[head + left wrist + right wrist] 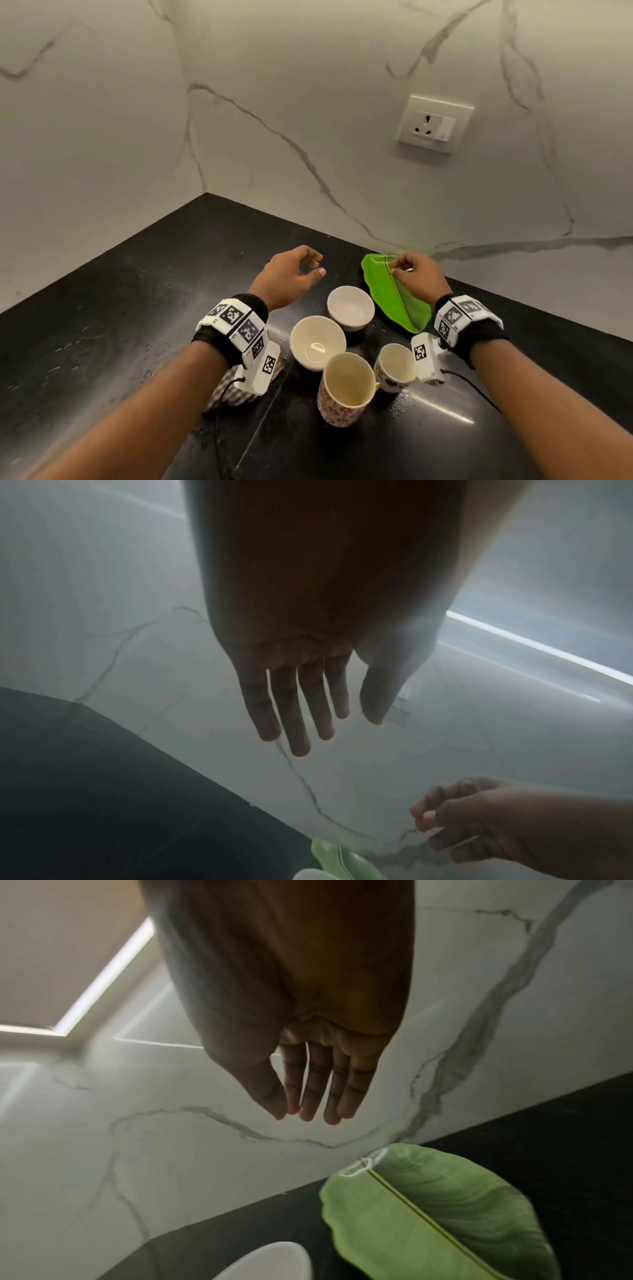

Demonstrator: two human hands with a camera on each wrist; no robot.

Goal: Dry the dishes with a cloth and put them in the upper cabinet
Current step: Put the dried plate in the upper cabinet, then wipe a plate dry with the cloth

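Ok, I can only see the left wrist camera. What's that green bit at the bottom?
Observer: A green leaf-shaped plate, lying on the black counter.
Operator: Is the other hand holding it?
Observer: No. The right wrist view shows the right hand above it, fingers loose, holding nothing.
Operator: What else is there to dry?
Observer: A white bowl, a cream bowl, a tall flowered mug and a small mug.
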